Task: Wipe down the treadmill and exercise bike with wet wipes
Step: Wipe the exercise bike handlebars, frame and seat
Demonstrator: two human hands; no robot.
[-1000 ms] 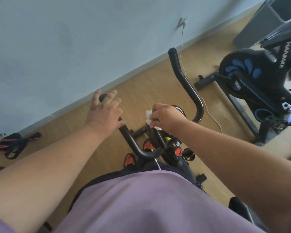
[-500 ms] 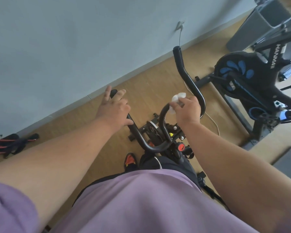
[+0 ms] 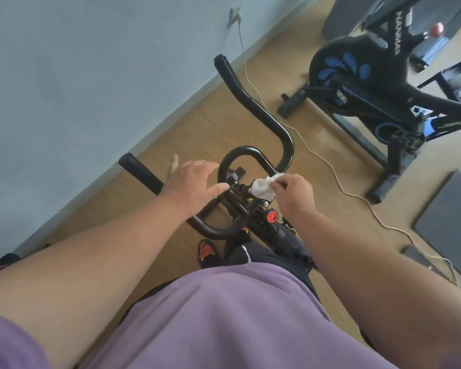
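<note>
wood floor point(image 3: 197, 129), grey wall point(image 3: 77, 62) – handlebars point(image 3: 250, 102) (black)

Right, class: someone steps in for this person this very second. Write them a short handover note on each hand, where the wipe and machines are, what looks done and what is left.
Left hand: open, fingers spread, resting on the handlebar of the near exercise bike.
Right hand: pinching the crumpled white wet wipe, pressed against the inner loop of the bar, by the centre clamp.
The second bike, black and blue, stands to the right; the grey treadmill lies behind it.
Done: cannot tell which surfaces are already wiped.
Left: finish the handlebar, then the frame, the other bike and the treadmill.
</note>
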